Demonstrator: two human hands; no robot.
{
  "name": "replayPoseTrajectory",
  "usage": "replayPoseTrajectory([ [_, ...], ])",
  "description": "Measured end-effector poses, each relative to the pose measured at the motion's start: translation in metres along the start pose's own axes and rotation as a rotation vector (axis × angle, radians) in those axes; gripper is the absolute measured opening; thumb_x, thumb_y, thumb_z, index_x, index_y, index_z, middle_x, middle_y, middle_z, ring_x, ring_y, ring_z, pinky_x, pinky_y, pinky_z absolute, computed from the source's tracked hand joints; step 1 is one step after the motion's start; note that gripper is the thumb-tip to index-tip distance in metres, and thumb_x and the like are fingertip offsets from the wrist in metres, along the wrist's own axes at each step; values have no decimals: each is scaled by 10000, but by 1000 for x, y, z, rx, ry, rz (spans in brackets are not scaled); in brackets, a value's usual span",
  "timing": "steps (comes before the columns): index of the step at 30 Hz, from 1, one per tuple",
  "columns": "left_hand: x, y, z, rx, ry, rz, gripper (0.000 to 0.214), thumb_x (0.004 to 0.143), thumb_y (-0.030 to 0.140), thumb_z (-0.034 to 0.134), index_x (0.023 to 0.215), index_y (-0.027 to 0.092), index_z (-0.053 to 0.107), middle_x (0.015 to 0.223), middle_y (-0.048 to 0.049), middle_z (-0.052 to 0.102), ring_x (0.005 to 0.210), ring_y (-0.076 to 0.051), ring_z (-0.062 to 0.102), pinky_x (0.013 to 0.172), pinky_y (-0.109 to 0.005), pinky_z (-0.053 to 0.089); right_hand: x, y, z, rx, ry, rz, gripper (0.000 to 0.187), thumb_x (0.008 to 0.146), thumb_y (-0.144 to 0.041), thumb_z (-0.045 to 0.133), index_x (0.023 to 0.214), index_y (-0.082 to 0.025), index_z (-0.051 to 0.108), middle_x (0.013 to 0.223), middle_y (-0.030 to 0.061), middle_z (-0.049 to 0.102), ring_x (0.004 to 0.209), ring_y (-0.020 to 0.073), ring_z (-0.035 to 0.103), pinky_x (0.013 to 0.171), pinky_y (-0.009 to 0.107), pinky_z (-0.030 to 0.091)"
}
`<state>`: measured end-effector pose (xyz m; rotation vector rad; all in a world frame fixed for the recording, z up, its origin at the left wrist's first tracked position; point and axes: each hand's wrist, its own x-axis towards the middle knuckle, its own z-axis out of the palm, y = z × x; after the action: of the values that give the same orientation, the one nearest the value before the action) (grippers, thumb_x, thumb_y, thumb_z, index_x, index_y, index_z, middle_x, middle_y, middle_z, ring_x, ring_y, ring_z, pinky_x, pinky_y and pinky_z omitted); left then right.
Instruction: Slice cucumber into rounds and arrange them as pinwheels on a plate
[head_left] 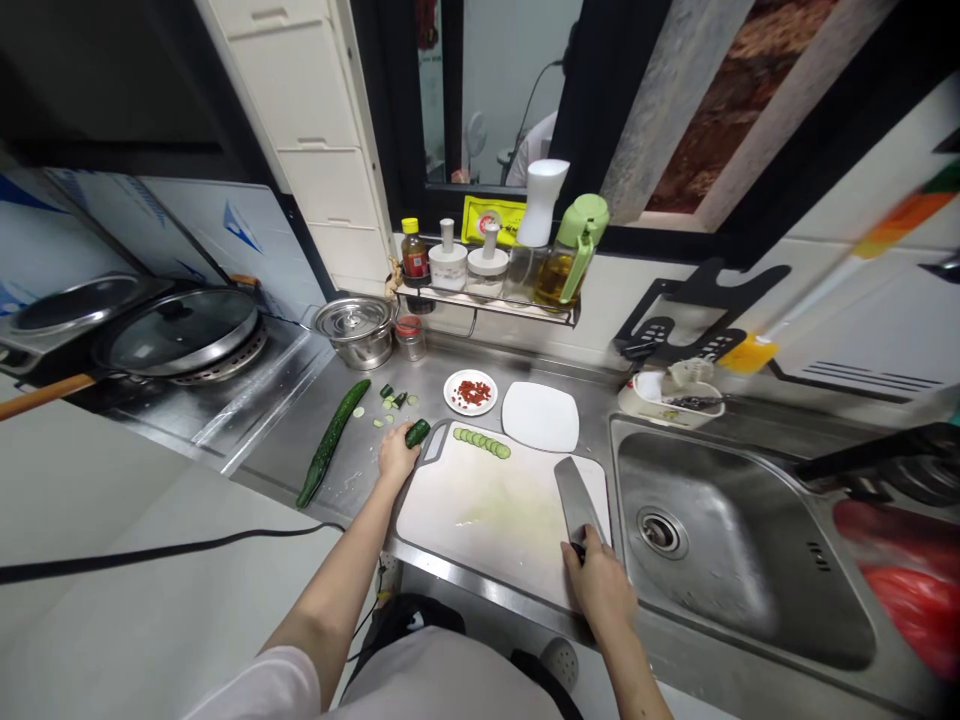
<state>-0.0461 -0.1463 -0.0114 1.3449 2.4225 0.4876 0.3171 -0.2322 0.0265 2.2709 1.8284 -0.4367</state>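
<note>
My left hand (pixel 396 455) is closed around a short piece of cucumber (pixel 418 432) just off the upper left corner of the cutting board (pixel 442 510). The handle of a kitchen knife (pixel 576 495) is in my right hand (pixel 602 580); its wide blade rests over the board's right side. Along the board's top edge lies an overlapping row of cucumber slices (pixel 481 443). A long whole cucumber (pixel 332 440) is on the steel counter to the left, and several cucumber offcuts (pixel 390 403) are scattered beyond my left hand.
Behind the board are a plate of small red pieces (pixel 472 392) and a white plate (pixel 540 416). A sink (pixel 720 540) adjoins on the right. A lidded steel pot (pixel 356 332) and a jar (pixel 410 338) stand at the back, below a condiment rack (pixel 487 303). A lidded pan (pixel 180 330) sits far left.
</note>
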Motion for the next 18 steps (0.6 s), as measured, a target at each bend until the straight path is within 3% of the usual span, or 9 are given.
replayPoseTrajectory([
  [14, -13, -3, -9, -30, 11, 16, 604, 771, 297, 652, 1359, 251, 524, 1260, -96, 630, 1161, -269, 574, 965, -333, 427, -3, -4, -5, -2, -22, 23, 491, 971, -415, 376, 1399, -178, 417, 1185, 144, 630, 1036, 270, 628, 800, 354, 478],
  [18, -25, 4, -17, 5, 129, 24, 590, 788, 370, 643, 1354, 250, 528, 1319, -114, 580, 1216, -315, 501, 1008, -419, 372, -6, -3, -5, -6, 0, 45, 529, 948, -446, 432, 1406, -183, 420, 1185, 146, 599, 1096, 287, 584, 830, 368, 471],
])
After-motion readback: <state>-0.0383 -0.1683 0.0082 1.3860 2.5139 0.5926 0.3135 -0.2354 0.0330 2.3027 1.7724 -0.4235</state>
